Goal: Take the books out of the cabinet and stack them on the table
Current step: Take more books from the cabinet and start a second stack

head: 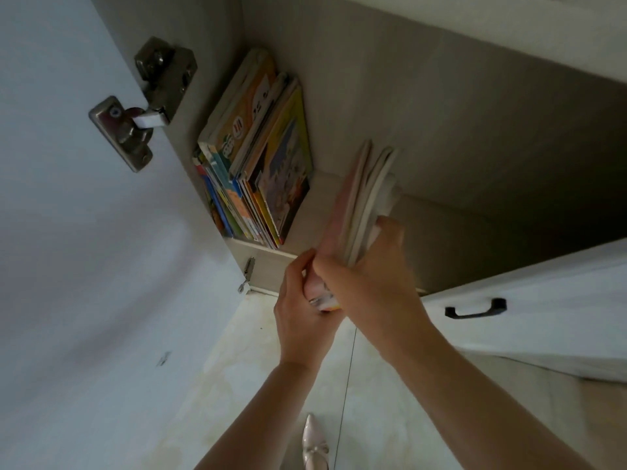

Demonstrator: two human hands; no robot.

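Observation:
Both my hands hold a bundle of thin books (364, 198) at the front edge of the open cabinet (441, 130). My right hand (369, 266) grips the bundle from the right side, fingers wrapped round its lower end. On the bundle's near left corner my left hand (298, 300) pinches the covers. The bundle stands upright and tilts slightly, its far end still over the shelf. A row of colourful picture books (261, 164) leans against the cabinet's left wall. The table is out of view.
The open cabinet door (84, 232) with its metal hinge (135, 106) fills the left. A white door or drawer front with a black handle (475, 308) is at the right. Pale floor tiles (237, 385) and a pointed shoe (314, 442) lie below.

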